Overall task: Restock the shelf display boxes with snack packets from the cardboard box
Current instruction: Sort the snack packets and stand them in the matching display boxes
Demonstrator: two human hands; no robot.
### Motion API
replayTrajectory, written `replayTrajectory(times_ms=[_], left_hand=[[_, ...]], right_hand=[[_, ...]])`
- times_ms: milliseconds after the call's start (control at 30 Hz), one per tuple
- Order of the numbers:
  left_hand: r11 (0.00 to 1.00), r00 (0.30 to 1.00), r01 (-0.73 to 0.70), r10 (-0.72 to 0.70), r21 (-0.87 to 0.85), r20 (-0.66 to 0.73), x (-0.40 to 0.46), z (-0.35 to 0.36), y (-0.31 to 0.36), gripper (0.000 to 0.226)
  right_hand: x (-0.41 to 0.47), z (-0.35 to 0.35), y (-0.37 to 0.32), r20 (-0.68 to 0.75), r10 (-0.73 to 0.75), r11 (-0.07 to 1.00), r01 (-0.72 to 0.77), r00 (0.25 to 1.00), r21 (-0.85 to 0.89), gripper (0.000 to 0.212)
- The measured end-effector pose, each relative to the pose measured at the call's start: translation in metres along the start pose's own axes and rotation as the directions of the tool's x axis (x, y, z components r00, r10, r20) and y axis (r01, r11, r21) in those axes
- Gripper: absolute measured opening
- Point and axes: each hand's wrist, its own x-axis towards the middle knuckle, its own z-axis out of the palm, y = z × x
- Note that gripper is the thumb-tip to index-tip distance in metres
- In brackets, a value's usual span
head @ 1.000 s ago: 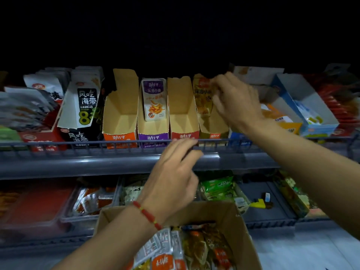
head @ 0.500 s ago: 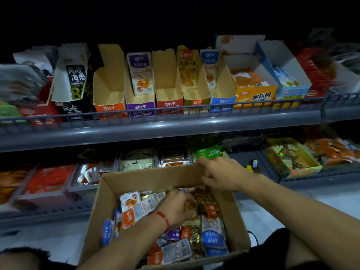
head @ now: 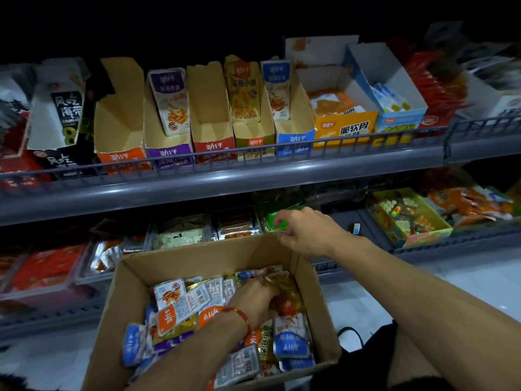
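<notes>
1. Two hands work at an open cardboard box (head: 118, 320) seen from the head camera; it sits near the viewer, below the shelves, and is filled with loose snack packets (head: 180, 303) in orange, blue, white and gold wrappers.
2. Inside the box, the left hand (head: 255, 301), with a red cord bracelet (head: 239, 316) at its wrist, is down among the packets toward the far right corner, fingers curled into the gold packets (head: 282, 286); whether it actually grips one I cannot tell.
3. At the box's far right rim, the right hand (head: 306, 232) has its fingers bent and its fingertips at the cardboard edge; a firm hold cannot be made out.
4. On the far upper shelf (head: 225, 176), behind a wire rail, a row of narrow display boxes stands: the orange display box (head: 118, 131) and the red display box (head: 211, 122) show bare interiors, while the purple display box (head: 169, 145), gold display box (head: 253, 136) and blue display box (head: 294, 131) each show an upright packet.
5. Right of these, a yellow carton (head: 344, 128) holds orange packs.
6. Trays of other snacks line the lower shelf (head: 423, 244) beyond the box.
</notes>
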Motion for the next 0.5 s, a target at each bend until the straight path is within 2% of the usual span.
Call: replayTrajectory(times_ms=[167,367,433,500], left_hand=[[0.990,0.997,-0.062,0.056,0.126,0.051,-0.003,0.001,0.006,0.037],[0.904,0.957,-0.284,0.287,0.320,0.037,-0.011,0.003,-0.003,0.022],[0.888,0.941,-0.318,0.339,0.333,-0.005,-0.019,-0.004,-0.008,0.018],[0.927,0.934,-0.302,0.334,0.222,-0.126,-0.031,-0.018,-0.015,0.015]], right_hand=[[0.004,-0.004,-0.003,-0.009,0.029,0.999,-0.029,1.000,0.028,0.030],[0.005,-0.003,-0.004,-0.006,0.037,0.999,-0.037,0.999,0.037,0.022],[0.004,-0.003,-0.004,-0.005,0.023,0.999,-0.022,1.000,0.047,0.017],[0.003,-0.003,-0.005,0.002,0.003,0.998,-0.003,1.000,0.069,0.016]])
